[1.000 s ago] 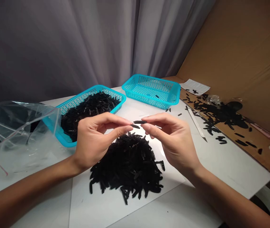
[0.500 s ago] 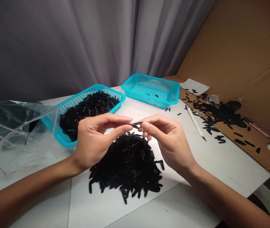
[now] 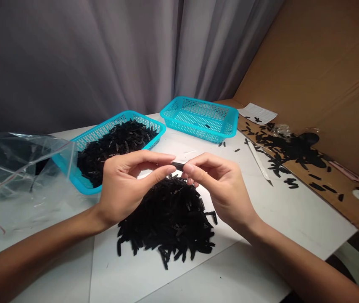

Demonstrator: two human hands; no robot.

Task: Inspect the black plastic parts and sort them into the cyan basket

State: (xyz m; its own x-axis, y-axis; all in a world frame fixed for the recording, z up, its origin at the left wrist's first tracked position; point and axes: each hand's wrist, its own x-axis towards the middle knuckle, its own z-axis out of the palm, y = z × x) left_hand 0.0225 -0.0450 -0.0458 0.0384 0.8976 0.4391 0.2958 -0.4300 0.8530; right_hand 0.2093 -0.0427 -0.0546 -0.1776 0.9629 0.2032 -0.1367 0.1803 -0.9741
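Between my two hands, above the pile, is a small narrow black strip-like piece (image 3: 178, 165), lying roughly level. My left hand (image 3: 129, 181) pinches its left end between thumb and fingertips. At its right end, the thumb and fingers of my right hand (image 3: 220, 185) are closed on it. Directly below lies a heap of similar black pieces (image 3: 170, 223) on a white sheet (image 3: 116, 277); my hands cover part of its upper edge. Whether the held piece is one part or two pressed together, I cannot tell.
Behind my left hand, a blue basket (image 3: 86, 185) holds many black pieces. Another blue basket (image 3: 198, 136) farther back has one piece visible. Clear plastic bags (image 3: 31, 181) lie left. On the right are a white-handled blade tool (image 3: 258, 160), scattered black pieces (image 3: 305, 151) and cardboard (image 3: 356, 210).
Half a second ago the black piece showed two splayed, crossing parts between my fingertips. Now it looks like a single straight strip. Both hands stay in nearly the same place.
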